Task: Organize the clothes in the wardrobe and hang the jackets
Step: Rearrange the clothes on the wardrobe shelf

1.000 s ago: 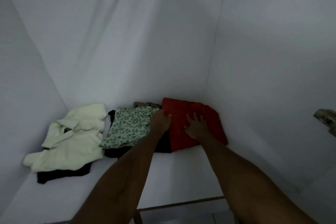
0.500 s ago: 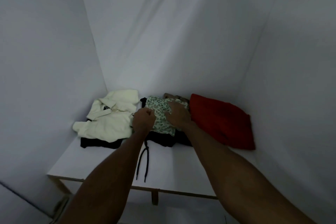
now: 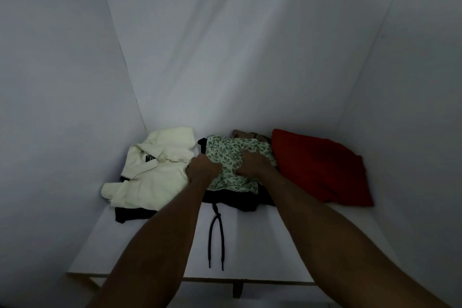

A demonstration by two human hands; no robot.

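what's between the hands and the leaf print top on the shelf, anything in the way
Nothing visible. The left hand and right hand are already on the leaf print top, which lies uppermost on its pile, over a dark garment.

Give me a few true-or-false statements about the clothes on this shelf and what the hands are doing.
1. Both hands, the left hand and the right hand, are on the green leaf-print cloth. True.
2. The folded red garment lies at the left end of the white shelf. False: it lies at the right end, by the side wall.
3. The cream collared shirt lies on top of something black. True.
4. A black drawstring trails toward the shelf's front edge. True.
5. The leaf-print cloth hangs on a hanger. False: it lies on a dark garment.
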